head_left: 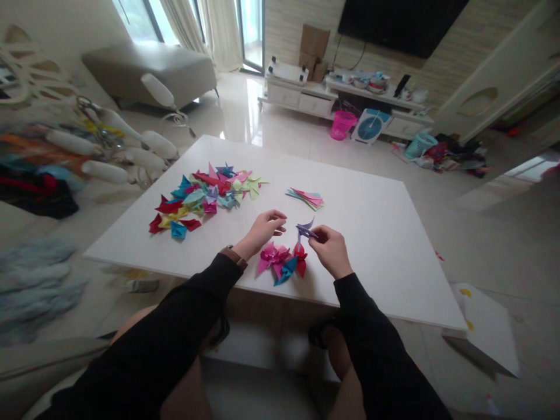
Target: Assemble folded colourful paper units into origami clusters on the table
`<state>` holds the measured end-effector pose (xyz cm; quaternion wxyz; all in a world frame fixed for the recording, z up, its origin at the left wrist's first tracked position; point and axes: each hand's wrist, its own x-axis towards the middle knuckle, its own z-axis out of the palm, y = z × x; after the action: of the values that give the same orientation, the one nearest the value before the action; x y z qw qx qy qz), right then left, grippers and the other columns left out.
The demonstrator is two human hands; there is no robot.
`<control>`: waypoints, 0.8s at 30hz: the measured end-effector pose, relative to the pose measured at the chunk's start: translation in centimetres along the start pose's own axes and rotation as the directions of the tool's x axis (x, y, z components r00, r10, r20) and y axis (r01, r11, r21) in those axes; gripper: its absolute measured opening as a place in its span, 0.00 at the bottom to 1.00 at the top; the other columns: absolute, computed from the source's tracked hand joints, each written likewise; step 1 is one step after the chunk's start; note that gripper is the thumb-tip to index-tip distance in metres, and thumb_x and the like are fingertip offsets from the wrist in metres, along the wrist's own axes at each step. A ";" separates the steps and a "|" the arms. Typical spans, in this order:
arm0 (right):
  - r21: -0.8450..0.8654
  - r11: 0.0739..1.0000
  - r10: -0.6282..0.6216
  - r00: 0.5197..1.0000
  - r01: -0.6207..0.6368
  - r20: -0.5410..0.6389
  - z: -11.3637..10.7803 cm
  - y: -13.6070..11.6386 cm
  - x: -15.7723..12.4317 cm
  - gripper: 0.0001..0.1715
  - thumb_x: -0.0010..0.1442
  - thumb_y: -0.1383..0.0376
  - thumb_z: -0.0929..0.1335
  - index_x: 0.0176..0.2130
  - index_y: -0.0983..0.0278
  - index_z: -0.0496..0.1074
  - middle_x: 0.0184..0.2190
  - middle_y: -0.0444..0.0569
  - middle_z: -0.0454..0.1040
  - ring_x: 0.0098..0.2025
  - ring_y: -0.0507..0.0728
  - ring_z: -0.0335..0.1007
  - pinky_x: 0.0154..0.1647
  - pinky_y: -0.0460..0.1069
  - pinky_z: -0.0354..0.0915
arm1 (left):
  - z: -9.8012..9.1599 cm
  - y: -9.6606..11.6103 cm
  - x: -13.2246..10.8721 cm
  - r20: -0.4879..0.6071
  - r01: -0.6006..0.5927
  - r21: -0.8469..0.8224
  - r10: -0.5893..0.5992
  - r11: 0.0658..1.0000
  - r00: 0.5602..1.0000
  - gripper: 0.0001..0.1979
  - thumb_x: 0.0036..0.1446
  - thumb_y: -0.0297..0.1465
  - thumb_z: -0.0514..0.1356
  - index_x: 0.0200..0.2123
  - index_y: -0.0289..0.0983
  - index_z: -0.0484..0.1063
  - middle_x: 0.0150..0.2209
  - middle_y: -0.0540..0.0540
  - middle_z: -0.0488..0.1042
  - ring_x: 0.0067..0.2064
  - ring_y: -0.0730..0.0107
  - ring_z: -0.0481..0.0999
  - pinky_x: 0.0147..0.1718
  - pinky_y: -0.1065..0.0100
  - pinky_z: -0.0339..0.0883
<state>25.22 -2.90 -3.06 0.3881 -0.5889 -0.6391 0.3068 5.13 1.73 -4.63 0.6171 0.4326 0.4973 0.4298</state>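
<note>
Between the thumb and fingers of my right hand (331, 249) is a purple paper crane (305, 229), raised above the table. My left hand (263, 232) hovers just left of the crane, fingers apart and holding nothing. Below both hands, near the table's front edge, lies a small group of folded cranes: pink ones (273, 256), a blue one (286, 270) and a red one (300, 259). Farther off sits a fanned stack of narrow folded paper pieces (307, 198) in pink, blue and green. A large heap of many-coloured paper cranes (205, 195) covers the table's left part.
The white table (371, 262) stretches out before me. Beyond it are a TV cabinet (297, 96), a pink basket (343, 124), a blue fan (371, 125) and a grey bench (153, 70). A chandelier (126, 140) stands to the left. A white box (485, 326) is at the right.
</note>
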 end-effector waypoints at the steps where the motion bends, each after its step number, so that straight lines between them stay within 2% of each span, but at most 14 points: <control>1: -0.028 1.000 -0.002 1.000 0.002 -0.001 0.0 0.1 0.2 0.06 0.51 0.68 0.67 0.30 0.63 0.75 0.26 0.44 0.75 0.30 0.55 0.69 0.34 0.48 0.63 | -0.1 0.1 0.1 -0.010 0.012 0.003 -0.012 1.000 1.000 0.08 0.52 0.30 0.64 0.35 0.34 0.73 0.33 0.49 0.73 0.32 0.72 0.78 0.31 0.70 0.70; 4: -0.133 0.991 -0.030 1.000 0.030 0.000 0.5 0.4 0.8 0.07 0.53 0.69 0.65 0.30 0.62 0.74 0.27 0.45 0.76 0.31 0.55 0.70 0.35 0.48 0.63 | -0.4 0.5 0.3 -0.022 0.031 -0.004 -0.031 1.000 0.999 0.07 0.52 0.29 0.63 0.35 0.35 0.72 0.34 0.48 0.73 0.32 0.72 0.78 0.31 0.71 0.69; 8: -0.224 0.974 -0.042 0.999 0.044 0.016 2.1 0.6 1.4 0.08 0.54 0.69 0.65 0.32 0.61 0.75 0.30 0.45 0.78 0.32 0.55 0.72 0.37 0.48 0.64 | -0.6 0.7 0.1 -0.046 0.040 -0.026 -0.041 0.999 0.998 0.07 0.51 0.29 0.63 0.35 0.35 0.72 0.35 0.48 0.73 0.31 0.73 0.78 0.30 0.71 0.69; 14: -0.328 0.945 0.001 1.000 0.007 0.024 4.4 1.1 1.9 0.05 0.55 0.68 0.67 0.31 0.61 0.74 0.29 0.46 0.78 0.32 0.55 0.71 0.37 0.48 0.62 | -1.8 1.1 -0.7 -0.055 0.046 -0.048 -0.048 0.998 0.997 0.07 0.50 0.29 0.63 0.35 0.35 0.72 0.33 0.48 0.74 0.30 0.73 0.77 0.31 0.72 0.68; 24: -0.486 0.873 0.086 0.992 -0.028 0.098 5.9 1.7 2.9 0.04 0.52 0.70 0.68 0.29 0.62 0.74 0.29 0.47 0.78 0.32 0.55 0.71 0.36 0.48 0.60 | -3.3 1.6 -1.2 -0.050 0.042 -0.053 -0.044 0.998 0.998 0.06 0.49 0.28 0.62 0.34 0.35 0.72 0.31 0.48 0.75 0.30 0.73 0.77 0.30 0.72 0.67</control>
<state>21.01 0.52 -7.18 0.1815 -0.6668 -0.6994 0.1823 1.56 1.29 -3.27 0.6243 0.3946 0.5108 0.4400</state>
